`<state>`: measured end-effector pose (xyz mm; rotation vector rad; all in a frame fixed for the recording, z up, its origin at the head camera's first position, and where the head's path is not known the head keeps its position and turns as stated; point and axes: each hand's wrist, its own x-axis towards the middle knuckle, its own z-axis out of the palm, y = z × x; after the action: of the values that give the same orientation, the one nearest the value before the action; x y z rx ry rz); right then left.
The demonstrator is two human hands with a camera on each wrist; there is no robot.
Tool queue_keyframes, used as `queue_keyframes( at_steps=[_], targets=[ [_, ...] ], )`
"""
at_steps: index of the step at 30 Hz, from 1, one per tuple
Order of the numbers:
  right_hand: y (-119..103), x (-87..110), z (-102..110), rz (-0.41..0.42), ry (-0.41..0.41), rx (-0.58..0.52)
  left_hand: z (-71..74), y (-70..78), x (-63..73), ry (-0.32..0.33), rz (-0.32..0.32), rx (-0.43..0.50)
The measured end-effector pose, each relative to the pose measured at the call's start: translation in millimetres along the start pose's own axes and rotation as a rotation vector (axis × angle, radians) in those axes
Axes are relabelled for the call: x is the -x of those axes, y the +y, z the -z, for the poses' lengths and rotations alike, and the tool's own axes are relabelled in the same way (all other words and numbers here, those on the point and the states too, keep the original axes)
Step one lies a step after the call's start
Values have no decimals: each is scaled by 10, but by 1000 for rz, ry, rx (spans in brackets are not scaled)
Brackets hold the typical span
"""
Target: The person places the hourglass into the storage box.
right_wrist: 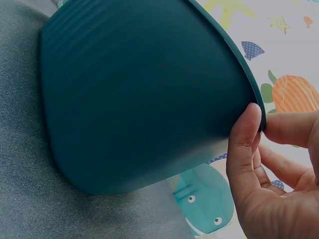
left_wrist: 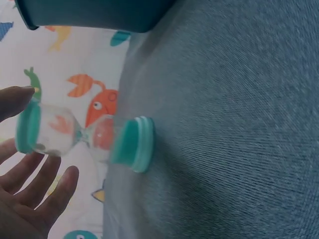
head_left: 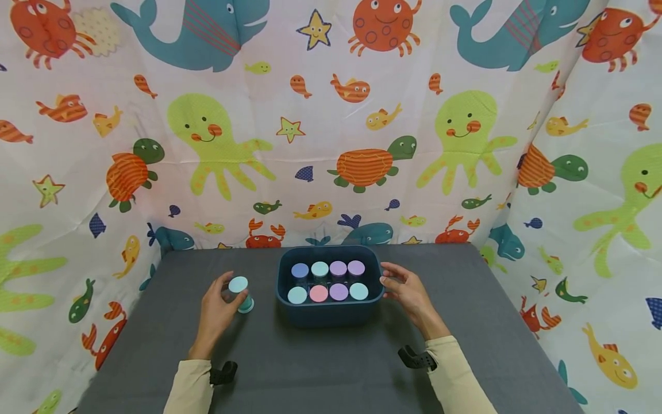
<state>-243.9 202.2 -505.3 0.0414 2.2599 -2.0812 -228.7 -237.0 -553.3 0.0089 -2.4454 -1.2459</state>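
Note:
A sand timer (left_wrist: 84,134) with teal caps and clear bulbs stands upright on the table left of the bin. My left hand (head_left: 217,313) holds it near its top cap, thumb on one side and fingers (left_wrist: 60,194) on the other. Teal sand lies in its lower bulb. At the middle of the table sits a dark blue-green bin (head_left: 331,315), holding several more sand timers with blue, mint, purple and pink caps (head_left: 318,294). My right hand (head_left: 408,293) pinches the bin's right rim, with the thumb (right_wrist: 244,139) against the outer wall.
The grey tabletop (head_left: 310,374) spreads around the bin and ends at a hanging sheet (head_left: 320,218) printed with sea animals, which closes the back and both sides. Dark bands (head_left: 223,374) sit on both wrists.

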Motion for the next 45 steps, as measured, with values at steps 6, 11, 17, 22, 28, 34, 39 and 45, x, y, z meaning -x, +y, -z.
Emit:
queue_keyframes(
  at_steps=[6, 11, 17, 22, 28, 34, 39, 45],
  targets=[
    [-2, 9, -2, 3, -7, -3, -21, -88, 6, -30, 34, -13],
    [1, 9, 2, 1, -4, -6, -38, -109, 12, -27, 40, 15],
    [11, 0, -7, -9, -1, -9, -45, -110, 13, -24, 64, 46],
    [-32, 36, -14, -11, -18, -25, 5, -51, 14, -28, 108, 80],
    [4, 17, 2, -9, -18, -29, 162, 177, 8, -23, 147, 160],
    [19, 4, 8, -6, -8, -34, 288, 452, -12, -15, 130, 168],
    [8, 9, 10, -6, -10, -35, 366, 674, -14, -34, 113, 171],
    [13, 10, 9, -1, -10, -31, 422, 894, -2, -50, 88, 229]
  ],
)
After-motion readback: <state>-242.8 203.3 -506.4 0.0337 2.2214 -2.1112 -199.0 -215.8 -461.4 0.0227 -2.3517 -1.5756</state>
